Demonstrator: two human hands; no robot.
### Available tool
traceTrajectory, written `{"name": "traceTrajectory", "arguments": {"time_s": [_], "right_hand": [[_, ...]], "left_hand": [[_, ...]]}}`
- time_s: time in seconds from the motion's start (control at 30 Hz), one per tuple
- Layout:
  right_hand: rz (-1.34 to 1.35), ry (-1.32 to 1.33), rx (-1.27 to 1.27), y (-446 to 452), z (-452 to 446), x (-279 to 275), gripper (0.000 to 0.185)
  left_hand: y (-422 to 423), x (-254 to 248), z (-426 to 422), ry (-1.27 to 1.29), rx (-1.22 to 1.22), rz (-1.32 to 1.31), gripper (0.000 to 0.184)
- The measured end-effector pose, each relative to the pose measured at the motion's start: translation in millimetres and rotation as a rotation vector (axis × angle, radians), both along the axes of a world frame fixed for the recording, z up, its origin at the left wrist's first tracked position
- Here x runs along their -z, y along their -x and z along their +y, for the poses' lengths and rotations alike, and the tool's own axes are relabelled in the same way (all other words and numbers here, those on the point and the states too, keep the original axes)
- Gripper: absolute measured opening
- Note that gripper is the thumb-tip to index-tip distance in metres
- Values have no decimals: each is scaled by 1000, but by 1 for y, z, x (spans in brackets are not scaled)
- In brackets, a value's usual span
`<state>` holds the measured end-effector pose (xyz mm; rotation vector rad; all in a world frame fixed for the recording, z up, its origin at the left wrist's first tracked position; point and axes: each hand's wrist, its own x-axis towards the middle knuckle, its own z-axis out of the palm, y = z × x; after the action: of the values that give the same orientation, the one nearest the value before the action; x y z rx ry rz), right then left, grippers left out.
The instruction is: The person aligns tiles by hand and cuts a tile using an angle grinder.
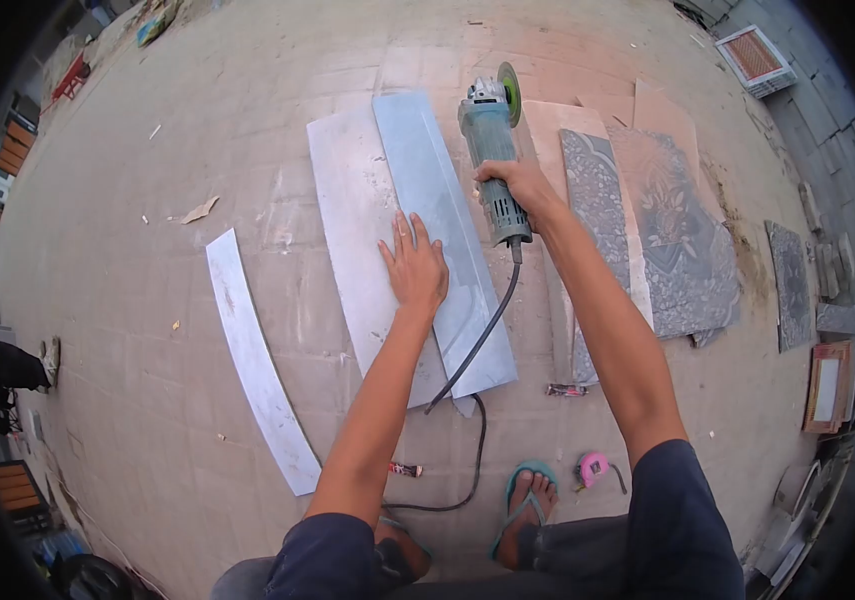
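Blue tile (422, 145) lay partly over a pale tile (337, 190), the left hand (415, 262) flat and open across both. The right hand (519, 188) gripped the grinder (490, 135) just beside them, its disc up, while the cord (494, 325) crossed the blue tile. Patterned slabs (682, 270) crowded the right side; a narrow strip (255, 350) lay apart on the left. Near the feet sat a pink tape measure (592, 466). Far right, a white crate (769, 76) seemed to hold something orange.
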<state>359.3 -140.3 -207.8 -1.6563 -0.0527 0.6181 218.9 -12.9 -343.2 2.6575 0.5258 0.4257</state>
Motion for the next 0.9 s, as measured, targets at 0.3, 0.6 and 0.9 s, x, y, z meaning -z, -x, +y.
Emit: {"name": "traceTrajectory", "arguments": {"time_s": [0.3,0.6,0.9], "right_hand": [[-99,96,-52,-61,88,24,32],[-93,137,-41,-120,179,72,52],[-104,172,-46,-134,183,81,48]], "left_hand": [[8,-19,47,-130,332,114,65],[-2,-20,48,-110,298,148,66],[-5,-23,52,-39,294,140,62]]}}
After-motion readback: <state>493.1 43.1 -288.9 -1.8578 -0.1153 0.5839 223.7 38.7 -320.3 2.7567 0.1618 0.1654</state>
